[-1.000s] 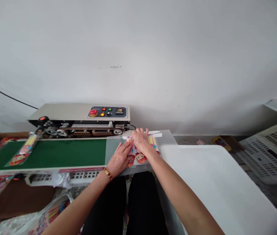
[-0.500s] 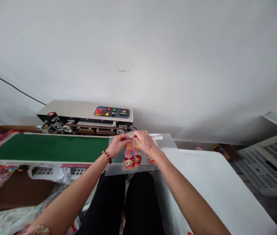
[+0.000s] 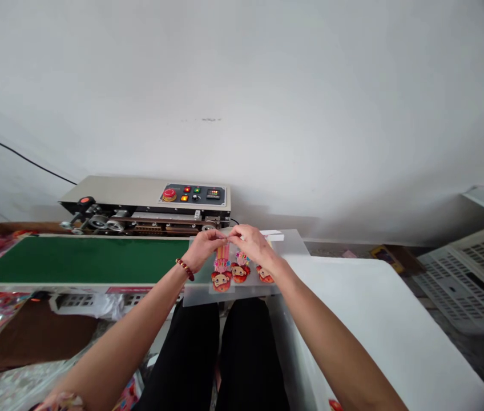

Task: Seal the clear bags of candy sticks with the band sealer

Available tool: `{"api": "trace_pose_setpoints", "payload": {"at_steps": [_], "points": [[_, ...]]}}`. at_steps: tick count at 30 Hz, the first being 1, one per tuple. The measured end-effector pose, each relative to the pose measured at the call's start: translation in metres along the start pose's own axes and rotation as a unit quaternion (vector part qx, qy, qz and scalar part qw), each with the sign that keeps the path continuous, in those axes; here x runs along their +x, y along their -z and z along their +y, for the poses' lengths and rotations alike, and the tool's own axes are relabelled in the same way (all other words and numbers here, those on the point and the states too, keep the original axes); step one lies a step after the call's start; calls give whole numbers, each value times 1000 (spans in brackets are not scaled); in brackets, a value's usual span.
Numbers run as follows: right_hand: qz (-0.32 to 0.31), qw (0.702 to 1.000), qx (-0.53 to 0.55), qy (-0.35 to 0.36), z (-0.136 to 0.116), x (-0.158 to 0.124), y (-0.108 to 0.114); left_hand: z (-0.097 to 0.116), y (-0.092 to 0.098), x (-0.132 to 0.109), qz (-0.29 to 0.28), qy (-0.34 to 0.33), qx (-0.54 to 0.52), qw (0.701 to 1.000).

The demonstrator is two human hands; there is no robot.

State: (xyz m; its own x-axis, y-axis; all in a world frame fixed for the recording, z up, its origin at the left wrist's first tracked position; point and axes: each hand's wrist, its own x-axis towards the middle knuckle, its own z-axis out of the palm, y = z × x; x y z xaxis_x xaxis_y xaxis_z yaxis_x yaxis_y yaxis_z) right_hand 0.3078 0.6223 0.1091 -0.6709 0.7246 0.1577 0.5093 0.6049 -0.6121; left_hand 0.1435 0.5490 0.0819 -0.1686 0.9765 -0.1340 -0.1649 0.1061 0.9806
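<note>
Clear plastic makes up the little bag (image 3: 221, 279), with a red-haired doll on it. My left hand (image 3: 201, 249) and right hand (image 3: 253, 244) pinch its top edge, fingertips almost meeting. It is over the cloudy sheet (image 3: 295, 248), near the green belt (image 3: 96, 260); from here I can't quite tell if it lies flat.

Packets (image 3: 221, 279) right of belt (image 3: 83, 260)

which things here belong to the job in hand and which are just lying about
Likely part of the job:
packets
plastic sheet
machine
green belt

Probably just lying about:
crate
white bag
pink scrap
</note>
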Motion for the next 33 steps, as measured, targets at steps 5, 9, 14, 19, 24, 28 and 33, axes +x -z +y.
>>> {"api": "trace_pose_setpoints", "payload": {"at_steps": [5,9,14,19,24,28,33], "points": [[7,999,32,25,-12,-2,5,16,-2,-14,-13,10,-46,999],[29,993,117,-18,-19,-10,13,28,0,-32,-40,36,-106,993],[30,989,144,-5,-28,-22,15,30,-5,-38,-26,6,-85,996],[54,987,151,-10,-35,-27,21,26,-10,-38,-14,-44,-70,996],[106,986,123,37,-39,-29,26,22,-7,-49,-26,-9,-59,998],[133,979,-62,143,-46,-33,33,26,-7,-59,-20,-13,-34,999],[109,973,-137,151,-58,-37,45,31,-10,-67,-11,-26,-24,999]]}}
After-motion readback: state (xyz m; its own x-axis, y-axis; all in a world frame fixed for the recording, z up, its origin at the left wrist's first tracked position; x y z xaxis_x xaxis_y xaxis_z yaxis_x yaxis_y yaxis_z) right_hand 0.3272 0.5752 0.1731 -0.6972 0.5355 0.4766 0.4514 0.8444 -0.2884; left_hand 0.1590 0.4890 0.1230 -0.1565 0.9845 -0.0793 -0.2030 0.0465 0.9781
